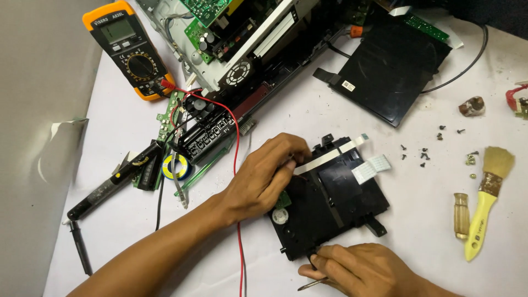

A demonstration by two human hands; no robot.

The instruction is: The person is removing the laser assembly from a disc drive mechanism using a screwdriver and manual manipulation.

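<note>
Black drive unit [330, 198] out of the case, on the white table [434, 231], near centre.

I see my left hand [264, 179] pinching its white ribbon cable [330, 157] at the far-left corner; my right hand [363, 269] grips a thin tool [312, 284] at the near edge. Loose screws [421, 153] lie to the right, so I judge the stripping well on, though the unit is still closed. A red wire [238, 181] crosses beneath my left wrist; opened chassis [242, 49] and multimeter [127, 47] sit far left, a brush [487, 201] right.
</note>
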